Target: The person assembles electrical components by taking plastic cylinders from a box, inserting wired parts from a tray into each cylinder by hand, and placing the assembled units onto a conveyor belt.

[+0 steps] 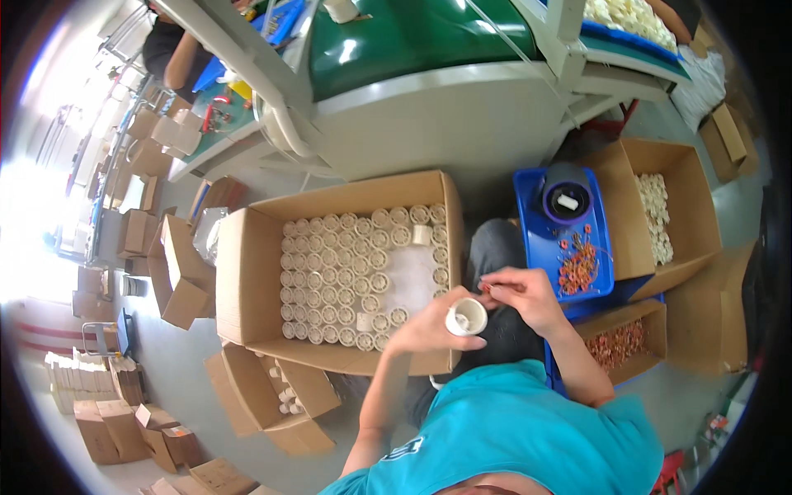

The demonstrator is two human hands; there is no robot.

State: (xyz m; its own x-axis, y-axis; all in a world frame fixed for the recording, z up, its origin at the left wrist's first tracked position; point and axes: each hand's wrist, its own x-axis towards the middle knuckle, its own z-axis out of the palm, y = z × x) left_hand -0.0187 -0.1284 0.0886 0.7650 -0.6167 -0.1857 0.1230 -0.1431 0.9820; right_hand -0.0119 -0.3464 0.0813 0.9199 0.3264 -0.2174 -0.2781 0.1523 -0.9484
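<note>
In my left hand [421, 332] I hold a white round cup-shaped plastic part [467, 317], its open mouth facing up and something pale inside. Close beside it, my right hand [525, 299] pinches a small reddish piece [486, 288], too small to make out fully. To the left stands a cardboard box [330, 363] with rows of similar white round parts [330, 256]. On my right a blue tray [528, 194] carries a heap of small orange-red pieces [577, 268] and a dark round container [568, 200] with a white block in it.
Another cardboard box [693, 190] at the right contains pale small parts [653, 219]. Below it, a smaller box [656, 322] is filled with reddish pieces. A green conveyor belt [412, 41] runs ahead, with its metal frame across the front. A co-worker's arm [175, 62] shows far left.
</note>
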